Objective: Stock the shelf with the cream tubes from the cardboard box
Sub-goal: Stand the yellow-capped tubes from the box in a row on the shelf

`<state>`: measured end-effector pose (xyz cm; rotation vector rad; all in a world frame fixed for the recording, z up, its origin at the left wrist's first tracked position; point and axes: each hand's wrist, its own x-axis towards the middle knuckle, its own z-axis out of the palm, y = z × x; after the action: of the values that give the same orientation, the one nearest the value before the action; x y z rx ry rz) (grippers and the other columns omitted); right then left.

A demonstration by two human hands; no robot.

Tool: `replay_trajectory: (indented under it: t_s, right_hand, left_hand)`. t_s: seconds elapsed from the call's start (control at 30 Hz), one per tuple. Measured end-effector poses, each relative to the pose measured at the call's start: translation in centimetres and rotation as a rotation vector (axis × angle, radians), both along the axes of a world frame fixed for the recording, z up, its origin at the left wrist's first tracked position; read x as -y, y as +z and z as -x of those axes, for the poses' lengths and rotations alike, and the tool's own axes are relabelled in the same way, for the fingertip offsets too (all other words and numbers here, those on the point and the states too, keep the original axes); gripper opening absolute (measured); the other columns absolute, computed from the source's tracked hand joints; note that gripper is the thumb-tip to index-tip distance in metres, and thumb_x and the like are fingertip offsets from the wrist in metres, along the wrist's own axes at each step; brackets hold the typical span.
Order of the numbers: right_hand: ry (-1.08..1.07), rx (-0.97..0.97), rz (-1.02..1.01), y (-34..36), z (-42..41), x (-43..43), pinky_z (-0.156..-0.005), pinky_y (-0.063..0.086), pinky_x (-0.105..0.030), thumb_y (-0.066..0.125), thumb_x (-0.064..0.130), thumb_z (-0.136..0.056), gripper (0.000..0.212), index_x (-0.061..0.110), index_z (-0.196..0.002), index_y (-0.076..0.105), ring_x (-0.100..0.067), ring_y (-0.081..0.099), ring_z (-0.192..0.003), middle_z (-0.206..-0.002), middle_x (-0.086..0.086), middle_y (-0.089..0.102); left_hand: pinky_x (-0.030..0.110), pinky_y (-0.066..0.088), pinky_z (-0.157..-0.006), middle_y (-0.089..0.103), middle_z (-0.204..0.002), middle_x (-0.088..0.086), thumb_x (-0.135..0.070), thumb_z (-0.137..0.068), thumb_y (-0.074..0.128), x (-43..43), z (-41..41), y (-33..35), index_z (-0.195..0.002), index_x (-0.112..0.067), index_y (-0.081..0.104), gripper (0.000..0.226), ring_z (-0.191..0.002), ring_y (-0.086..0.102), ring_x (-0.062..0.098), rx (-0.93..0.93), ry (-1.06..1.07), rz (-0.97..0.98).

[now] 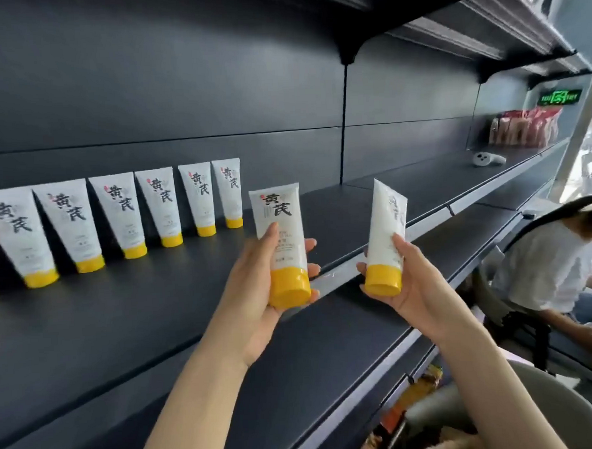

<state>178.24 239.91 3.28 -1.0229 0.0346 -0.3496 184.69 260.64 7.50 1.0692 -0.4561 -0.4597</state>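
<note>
My left hand (257, 295) grips a white cream tube (281, 232) with a yellow cap, held upright cap-down, just in front of the dark shelf (155, 317). My right hand (410, 280) grips a second white tube (387, 229) with a yellow cap, turned edge-on, to the right of the first. Several matching tubes (163, 207) stand cap-down in a row along the back of the shelf, from the left edge to about the middle. The cardboard box is out of view.
The shelf runs on to the right, with a white object (486, 159) and red packets (526, 128) at its far end. More dark shelves hang above. A lower shelf (330, 377) lies below. A seated person (557, 265) is at the right. Colourful packets (410, 407) show at the bottom.
</note>
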Motion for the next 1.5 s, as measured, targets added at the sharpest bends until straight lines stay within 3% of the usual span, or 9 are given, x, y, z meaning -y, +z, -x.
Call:
replay_trajectory:
  t_s: [0.3, 0.63, 0.73, 0.83, 0.97, 1.1, 1.27, 1.4, 1.5]
  right_hand:
    - [0.200, 0.008, 0.069, 3.4, -8.6, -3.0, -0.061, 0.057, -0.036, 0.067, 0.038, -0.073, 0.045, 0.017, -0.112, 0.057, -0.026, 0.071, -0.086, -0.094, -0.007, 0.073]
    - [0.366, 0.034, 0.007, 4.4, -14.5, -9.4, -0.059, 0.057, -0.033, 0.062, 0.036, -0.081, 0.039, 0.017, -0.115, 0.058, -0.019, 0.071, -0.081, -0.100, -0.006, 0.072]
    - [0.374, 0.011, -0.001, 3.9, -15.7, -11.0, -0.057, 0.057, -0.033, 0.055, 0.032, -0.092, 0.028, 0.016, -0.115, 0.057, -0.021, 0.072, -0.080, -0.095, -0.005, 0.072]
    - [0.367, -0.017, 0.042, 3.6, -16.8, -11.9, -0.058, 0.056, -0.031, 0.057, 0.031, -0.091, 0.036, 0.015, -0.123, 0.054, -0.021, 0.071, -0.083, -0.102, -0.008, 0.071]
    - [0.349, -0.044, 0.115, 3.8, -18.7, -11.7, -0.058, 0.056, -0.029, 0.056, 0.032, -0.093, 0.038, 0.013, -0.126, 0.053, -0.020, 0.071, -0.085, -0.103, -0.008, 0.072]
    - [0.316, -0.054, 0.180, 4.1, -21.0, -10.0, -0.062, 0.058, -0.031, 0.057, 0.025, -0.093, 0.031, 0.010, -0.121, 0.056, -0.019, 0.070, -0.085, -0.111, -0.009, 0.068]
    - [0.213, 0.004, 0.284, 4.4, -23.7, -5.3, -0.084, 0.054, -0.046, 0.057, 0.017, -0.093, 0.032, 0.008, -0.123, 0.054, -0.027, 0.066, -0.096, -0.113, -0.009, 0.066]
    - [0.106, -0.021, 0.327, 4.6, -25.7, -1.5, -0.068, 0.056, -0.038, 0.058, 0.012, -0.092, 0.025, 0.012, -0.115, 0.049, -0.022, 0.066, -0.083, -0.102, -0.006, 0.064]
    - [0.072, -0.090, 0.445, 4.1, -27.4, 0.9, -0.073, 0.052, -0.040, 0.062, 0.008, -0.089, 0.035, 0.009, -0.121, 0.048, -0.026, 0.063, -0.093, -0.112, -0.007, 0.060]
  left_hand:
    - [0.030, 0.055, -0.050, 0.073, -0.086, 0.003, -0.024, -0.091, 0.058, -7.6, -3.0, 3.3, -0.103, -0.017, 0.062, 0.015, -0.068, 0.071, 0.013, -0.078, 0.463, 0.149]
    - [0.031, 0.056, -0.051, 0.068, -0.114, 0.005, -0.024, -0.094, 0.052, -19.0, -2.8, 2.6, -0.127, -0.021, 0.053, 0.033, -0.071, 0.071, 0.015, -0.077, 0.750, 0.084]
    - [0.036, 0.057, -0.052, 0.065, -0.118, 0.006, -0.022, -0.092, 0.055, -21.2, -2.4, 2.0, -0.131, -0.021, 0.047, 0.040, -0.076, 0.073, 0.017, -0.064, 0.780, 0.088]
    - [0.040, 0.057, -0.056, 0.064, -0.116, 0.002, -0.022, -0.078, 0.064, -22.3, -2.2, 1.4, -0.119, -0.025, 0.053, 0.043, -0.093, 0.069, 0.021, -0.027, 0.774, 0.060]
    - [0.042, 0.057, -0.059, 0.062, -0.123, -0.001, -0.024, -0.071, 0.065, -22.2, -2.6, 1.3, -0.128, -0.025, 0.052, 0.058, -0.111, 0.060, 0.022, 0.007, 0.767, 0.039]
    - [0.044, 0.058, -0.063, 0.063, -0.125, 0.000, -0.027, -0.075, 0.063, -21.5, -3.5, 1.7, -0.131, -0.027, 0.052, 0.056, -0.105, 0.066, 0.022, 0.045, 0.737, 0.016]
    - [0.044, 0.058, -0.061, 0.065, -0.122, 0.003, -0.028, -0.076, 0.062, -20.4, -4.7, 2.3, -0.131, -0.022, 0.053, 0.056, -0.100, 0.069, 0.023, 0.036, 0.725, 0.016]
    - [0.042, 0.058, -0.059, 0.070, -0.112, 0.001, -0.026, -0.074, 0.063, -18.9, -6.0, 2.8, -0.122, -0.023, 0.059, 0.048, -0.095, 0.070, 0.022, 0.038, 0.719, 0.028]
    - [0.044, 0.059, -0.063, 0.068, -0.116, 0.002, -0.024, -0.074, 0.064, -17.2, -7.1, 3.2, -0.125, -0.023, 0.057, 0.051, -0.100, 0.068, 0.022, 0.034, 0.694, -0.003]
